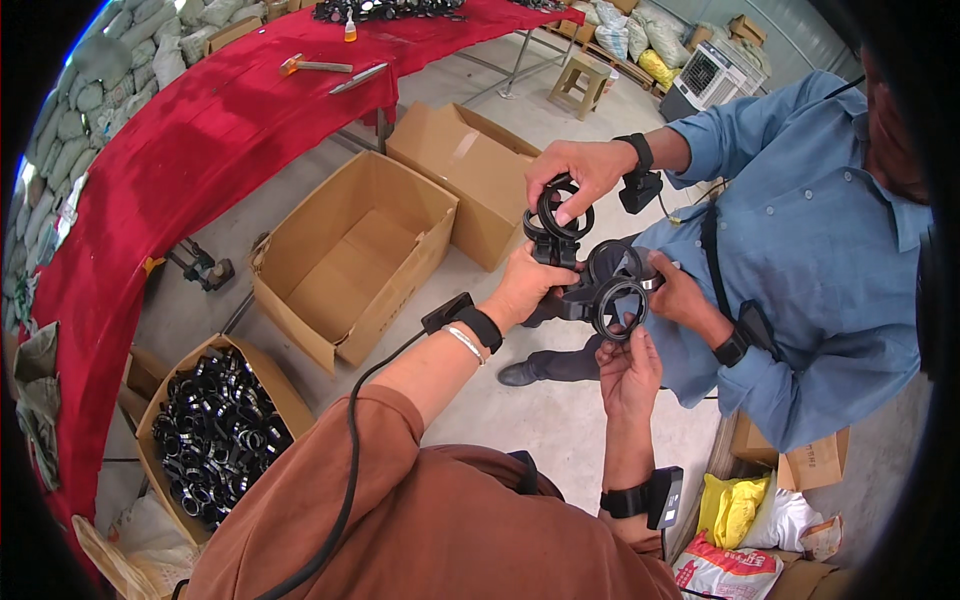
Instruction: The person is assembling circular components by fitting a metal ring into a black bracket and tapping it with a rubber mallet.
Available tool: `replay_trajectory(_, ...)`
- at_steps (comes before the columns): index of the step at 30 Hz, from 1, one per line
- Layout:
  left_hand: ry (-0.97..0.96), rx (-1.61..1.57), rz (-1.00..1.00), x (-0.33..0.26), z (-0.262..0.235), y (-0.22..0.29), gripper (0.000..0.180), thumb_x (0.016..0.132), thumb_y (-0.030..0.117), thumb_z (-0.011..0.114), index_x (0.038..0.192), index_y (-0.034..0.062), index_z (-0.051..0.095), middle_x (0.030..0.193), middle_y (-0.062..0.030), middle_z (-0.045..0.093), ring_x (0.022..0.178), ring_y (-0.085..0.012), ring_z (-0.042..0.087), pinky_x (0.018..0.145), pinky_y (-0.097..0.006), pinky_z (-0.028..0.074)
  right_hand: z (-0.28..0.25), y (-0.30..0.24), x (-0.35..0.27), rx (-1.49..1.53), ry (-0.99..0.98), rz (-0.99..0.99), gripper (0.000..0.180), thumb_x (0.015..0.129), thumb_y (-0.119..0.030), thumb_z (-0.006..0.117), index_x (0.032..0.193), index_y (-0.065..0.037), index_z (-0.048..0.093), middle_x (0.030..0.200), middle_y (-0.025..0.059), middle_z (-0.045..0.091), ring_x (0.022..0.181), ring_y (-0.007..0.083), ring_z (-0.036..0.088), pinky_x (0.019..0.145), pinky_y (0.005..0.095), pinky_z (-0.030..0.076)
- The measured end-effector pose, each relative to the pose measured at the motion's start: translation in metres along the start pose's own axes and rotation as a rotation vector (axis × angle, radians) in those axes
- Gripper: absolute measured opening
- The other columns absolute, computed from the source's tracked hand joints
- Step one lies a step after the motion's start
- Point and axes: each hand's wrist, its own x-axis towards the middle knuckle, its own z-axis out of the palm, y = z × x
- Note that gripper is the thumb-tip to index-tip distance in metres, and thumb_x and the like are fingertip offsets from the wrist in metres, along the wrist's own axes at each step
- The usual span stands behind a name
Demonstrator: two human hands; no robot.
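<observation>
In front of me is a cluster of black ring-shaped parts with dark bodies. My left hand is closed round the dark body of the upper black ring part. Lower in the cluster, my right hand pinches the rim of a black ring between thumb and fingers. A co-worker in a blue shirt faces me from the right. One co-worker hand grips the top ring, while the other hand holds a ring beside my right hand. Overlapping fingers hide where the parts join.
An open cardboard box stands left of my hands, another box behind it. Lower left, a box holds many black ring parts. A red-covered table carries a hammer. Bags lie lower right.
</observation>
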Motion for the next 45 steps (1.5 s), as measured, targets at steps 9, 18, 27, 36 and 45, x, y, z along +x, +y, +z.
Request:
replay_trajectory(9, -0.005, 0.005, 0.009, -0.003, -0.002, 0.000, 0.035, 0.066, -0.007, 0.066, 0.097, 0.0013, 0.052, 0.088, -0.0108, 0.064, 0.060, -0.0120, 0.056, 0.048, -0.023, 0.043, 0.003, 0.001, -0.003, -0.004, -0.006, -0.002, 0.023, 0.092, -0.022, 0.050, 0.105, -0.003, 0.052, 0.084, 0.0093, 0.059, 0.064, 0.0151, 0.053, 0.058, 0.0273, 0.044)
replay_trajectory(18, -0.009, -0.013, 0.007, -0.002, 0.001, 0.002, 0.035, 0.066, -0.008, 0.066, 0.097, 0.0020, 0.053, 0.088, -0.0101, 0.064, 0.062, -0.0122, 0.057, 0.049, -0.024, 0.043, 0.002, 0.000, -0.002, -0.002, -0.005, -0.005, 0.024, 0.092, -0.022, 0.049, 0.108, -0.003, 0.051, 0.085, 0.0090, 0.058, 0.065, 0.0149, 0.052, 0.058, 0.0273, 0.043)
replay_trajectory(27, -0.008, -0.014, 0.006, -0.002, -0.001, 0.000, 0.032, 0.066, -0.007, 0.066, 0.094, 0.0021, 0.054, 0.087, -0.0095, 0.065, 0.061, -0.0116, 0.057, 0.050, -0.023, 0.044, 0.001, 0.003, -0.004, -0.009, -0.003, -0.014, 0.025, 0.092, -0.022, 0.049, 0.107, -0.002, 0.051, 0.084, 0.0092, 0.058, 0.066, 0.0154, 0.052, 0.059, 0.0278, 0.043)
replay_trajectory(36, 0.009, 0.018, 0.072, -0.005, -0.003, -0.007, 0.033, 0.063, -0.004, 0.069, 0.089, 0.0009, 0.051, 0.082, -0.0081, 0.065, 0.059, -0.0108, 0.056, 0.049, -0.023, 0.045, 0.003, 0.002, -0.007, -0.003, 0.024, -0.028, 0.021, 0.093, -0.019, 0.048, 0.103, -0.001, 0.053, 0.081, 0.0080, 0.059, 0.062, 0.0141, 0.053, 0.056, 0.0273, 0.044)
replay_trajectory(45, 0.054, 0.123, 0.070, -0.023, 0.011, -0.001, 0.032, 0.066, -0.007, 0.066, 0.094, 0.0003, 0.053, 0.087, -0.0103, 0.064, 0.072, -0.0151, 0.060, 0.061, -0.027, 0.048, 0.008, -0.017, 0.000, -0.068, 0.075, -0.040, 0.019, 0.092, -0.019, 0.049, 0.097, -0.001, 0.054, 0.077, 0.0055, 0.058, 0.057, 0.0117, 0.051, 0.050, 0.0256, 0.042)
